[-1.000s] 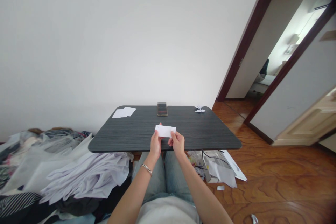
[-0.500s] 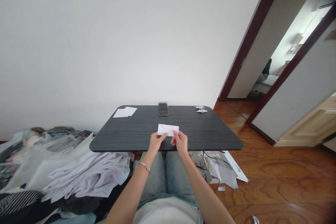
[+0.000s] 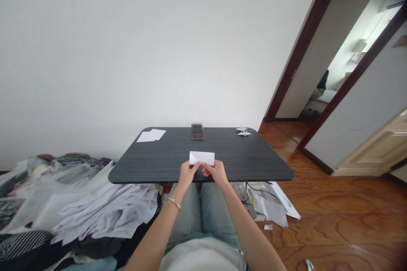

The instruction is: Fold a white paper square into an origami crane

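A white sheet of paper (image 3: pixel 202 157), folded into a long rectangle with a crease line at its left part, is held up above the near side of the dark table (image 3: pixel 168 152). My left hand (image 3: pixel 187 172) pinches its lower left edge, thumb in front. My right hand (image 3: pixel 216 171) grips the lower edge right of the middle, its thumb close to the left thumb and its other fingers curled beneath. The fingers behind the paper are hidden.
A phone on a stand (image 3: pixel 197 131) is at the table's back middle. Loose white sheets (image 3: pixel 151 135) lie back left, two folded paper cranes (image 3: pixel 244 133) back right. Piled clothes (image 3: pixel 108 209) lie left of the table; papers and cables (image 3: pixel 270 207) are on the floor at right.
My right hand has slid left along the paper's lower edge, so the thumbs are now nearly together. The paper has shifted slightly left and sits more level.
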The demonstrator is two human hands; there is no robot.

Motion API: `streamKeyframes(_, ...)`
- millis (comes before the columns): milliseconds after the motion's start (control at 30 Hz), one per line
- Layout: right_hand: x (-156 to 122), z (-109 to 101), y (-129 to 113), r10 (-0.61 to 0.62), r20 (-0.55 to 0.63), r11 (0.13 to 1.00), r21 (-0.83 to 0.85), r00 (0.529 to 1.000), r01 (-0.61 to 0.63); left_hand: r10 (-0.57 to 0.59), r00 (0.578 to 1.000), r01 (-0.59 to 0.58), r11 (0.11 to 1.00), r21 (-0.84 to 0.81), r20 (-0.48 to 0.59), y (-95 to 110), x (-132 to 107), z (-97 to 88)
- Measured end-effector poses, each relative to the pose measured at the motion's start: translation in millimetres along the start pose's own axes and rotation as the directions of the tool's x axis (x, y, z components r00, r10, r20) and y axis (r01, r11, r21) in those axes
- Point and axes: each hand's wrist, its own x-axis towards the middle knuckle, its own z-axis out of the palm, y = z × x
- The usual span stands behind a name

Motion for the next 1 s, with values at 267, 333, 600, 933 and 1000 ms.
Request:
streamKeyframes(267,-1.9,-3.1,-1.3,0.034,0.059,0.999,-0.007,0.998,-0.034,0.01,0.998,-0.015,0.997,0.077,0.06,2.3,-1.5,-4.2)
streamKeyframes(333,-2.0,-3.7,-1.7,0.043,0.066,0.999,-0.004,0.997,-0.043,0.009,0.998,-0.014,0.997,0.082,0.06,1.0,-1.2,-4.0)
streamKeyframes(600,2.1,-17.1,-1.3,0.077,0.063,0.997,0.021,0.995,-0.078,-0.003,0.999,0.001,0.998,0.066,0.034,-0.3,1.3,-5.5)
streamKeyframes(933,1.0,-41.2,-5.7,0.048,-0.052,0.998,0.037,0.997,-0.046,-0.029,0.997,0.03,0.999,0.015,-0.074,-1.6,3.0,-12.8)
streamKeyframes(1000,1.0,-37.6,-6.3,0.051,-0.045,0.998,0.032,0.998,-0.049,-0.03,0.997,0.031,0.999,0.012,-0.071,-0.6,2.7,-13.5)
